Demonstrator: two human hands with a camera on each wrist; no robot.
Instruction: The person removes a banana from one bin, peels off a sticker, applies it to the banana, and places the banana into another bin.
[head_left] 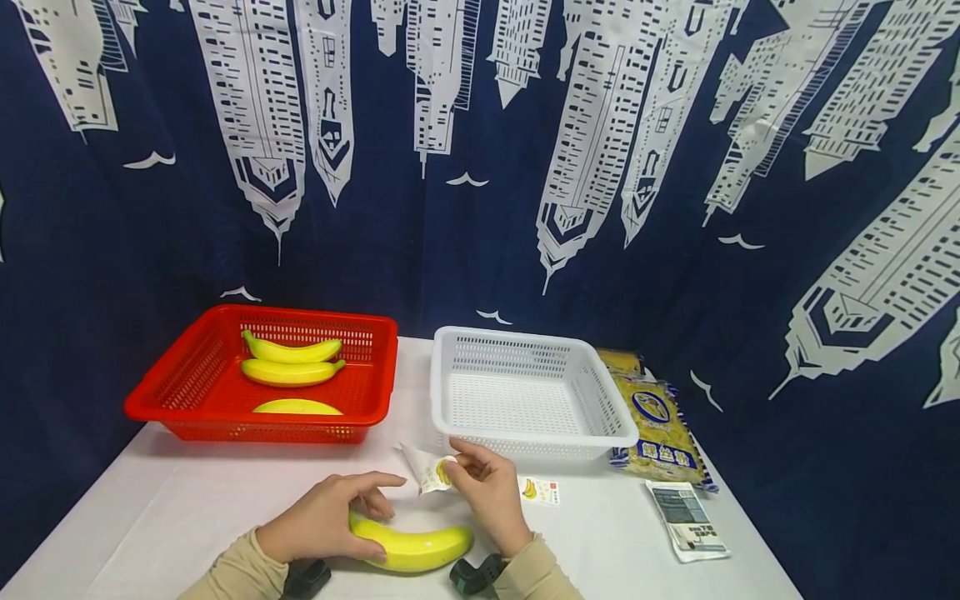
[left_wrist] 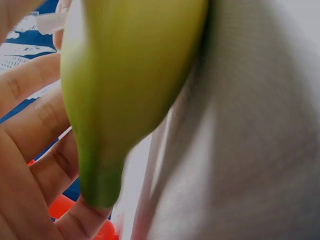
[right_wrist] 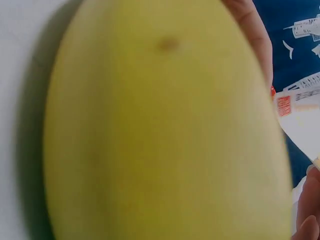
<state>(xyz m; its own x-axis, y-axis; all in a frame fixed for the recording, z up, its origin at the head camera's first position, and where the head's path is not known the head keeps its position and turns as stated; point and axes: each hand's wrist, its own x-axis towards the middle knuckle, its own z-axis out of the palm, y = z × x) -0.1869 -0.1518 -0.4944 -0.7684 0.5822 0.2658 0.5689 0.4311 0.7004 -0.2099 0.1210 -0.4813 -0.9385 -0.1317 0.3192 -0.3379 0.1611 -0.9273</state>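
Observation:
A yellow banana lies on the white table close to the person. My left hand holds its left end, thumb along the near side and fingers behind. The left wrist view shows fingers around the green stem of the banana. Just beyond the banana, my right hand pinches a white paper label printed with bananas, its free corner pointing up and left. In the right wrist view the banana hides most of the scene; the label shows at the right edge.
A red basket at the back left contains several bananas. Beside it stands a white basket. Another banana label lies right of my right hand. Yellow noodle packets and a small printed packet lie at the right.

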